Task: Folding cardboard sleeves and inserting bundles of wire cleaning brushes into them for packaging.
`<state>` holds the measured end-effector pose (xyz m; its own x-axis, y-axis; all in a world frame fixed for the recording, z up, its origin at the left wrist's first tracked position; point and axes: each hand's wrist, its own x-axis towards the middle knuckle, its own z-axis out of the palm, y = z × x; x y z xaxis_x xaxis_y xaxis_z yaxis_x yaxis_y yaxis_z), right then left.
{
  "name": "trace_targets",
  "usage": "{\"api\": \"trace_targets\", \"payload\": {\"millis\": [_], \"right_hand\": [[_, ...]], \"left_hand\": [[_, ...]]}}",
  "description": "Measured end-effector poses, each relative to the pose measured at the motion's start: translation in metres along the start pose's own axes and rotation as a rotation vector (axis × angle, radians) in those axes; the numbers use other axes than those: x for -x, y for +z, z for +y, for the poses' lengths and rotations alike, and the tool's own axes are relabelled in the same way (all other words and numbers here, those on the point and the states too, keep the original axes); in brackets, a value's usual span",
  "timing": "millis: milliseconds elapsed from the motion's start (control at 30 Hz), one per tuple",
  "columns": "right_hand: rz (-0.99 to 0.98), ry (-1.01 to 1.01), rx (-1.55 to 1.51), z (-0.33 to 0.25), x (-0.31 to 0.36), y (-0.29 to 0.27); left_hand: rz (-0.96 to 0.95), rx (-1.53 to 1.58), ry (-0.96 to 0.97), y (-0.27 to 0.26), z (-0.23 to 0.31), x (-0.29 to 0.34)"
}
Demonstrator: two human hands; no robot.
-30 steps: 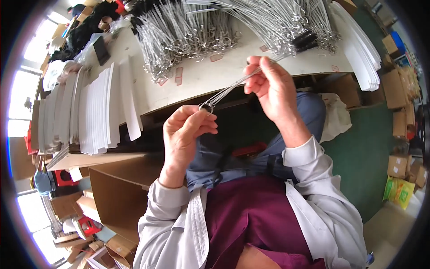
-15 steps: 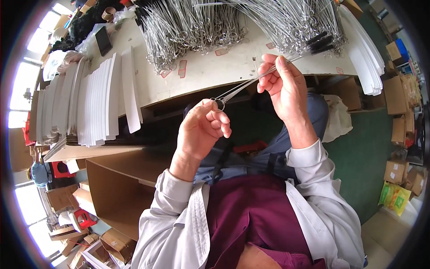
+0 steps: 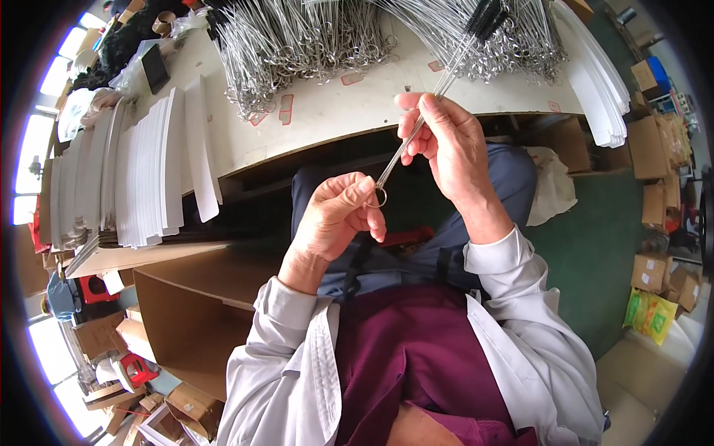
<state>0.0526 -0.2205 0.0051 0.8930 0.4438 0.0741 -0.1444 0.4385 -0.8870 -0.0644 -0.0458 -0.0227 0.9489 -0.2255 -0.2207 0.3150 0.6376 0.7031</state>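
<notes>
One slim bunch of black-bristled wire brushes (image 3: 448, 79) slants over the table (image 3: 342, 111) edge; the left hand (image 3: 335, 215) pinches its ring end, the right hand (image 3: 455, 145) pinches the shafts midway. Beyond lie two heaps of looped wires (image 3: 297, 48), flanked by white strips (image 3: 150, 175). One open cardboard box (image 3: 186, 320) stands at left, contents indistinct.

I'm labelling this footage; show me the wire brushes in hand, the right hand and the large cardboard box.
Wire brushes (image 3: 487, 22): head view, on the black bristles.
Right hand (image 3: 457, 152): head view, on its middle.
Cardboard box (image 3: 177, 320): head view, on a brown wall.
</notes>
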Motion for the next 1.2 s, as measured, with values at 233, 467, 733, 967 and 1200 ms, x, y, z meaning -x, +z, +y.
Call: {"api": "trace_targets", "payload": {"millis": [233,467,733,967,1200], "right_hand": [[0.18,-0.112,0.063,-0.002,-0.005,-0.005],[0.199,-0.04,-0.153,0.009,-0.005,-0.006],[0.284,-0.045,-0.136,-0.003,-0.003,-0.01],[0.372,-0.158,-0.038,-0.028,-0.005,-0.046],[0.498,-0.171,-0.001,-0.052,0.0,-0.097]], "left_hand": [[0.075,0.02,0.148,-0.003,-0.01,-0.006],[0.196,-0.195,0.069,0.006,-0.032,-0.003],[0.069,-0.44,0.008,0.022,-0.047,-0.029],[0.013,-0.772,0.073,0.035,-0.012,-0.065],[0.073,-1.231,0.501,0.081,0.073,-0.178]]}}
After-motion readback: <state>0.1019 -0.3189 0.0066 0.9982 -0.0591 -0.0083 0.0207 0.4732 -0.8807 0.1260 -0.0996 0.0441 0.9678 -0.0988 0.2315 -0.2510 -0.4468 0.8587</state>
